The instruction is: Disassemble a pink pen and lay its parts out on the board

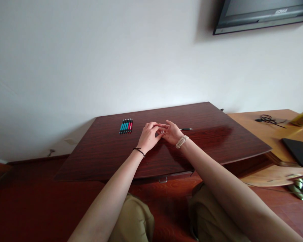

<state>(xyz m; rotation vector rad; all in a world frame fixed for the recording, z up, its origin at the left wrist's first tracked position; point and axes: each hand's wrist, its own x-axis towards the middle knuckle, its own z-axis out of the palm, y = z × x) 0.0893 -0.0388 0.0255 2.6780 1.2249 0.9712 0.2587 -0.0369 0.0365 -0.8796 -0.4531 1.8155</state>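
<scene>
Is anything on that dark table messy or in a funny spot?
One pen looks odd: partly hidden by the right hand, it points sideways, far from the neat row of pens, which lie side by side pointing toward the wall. I see nothing spilled.
</scene>
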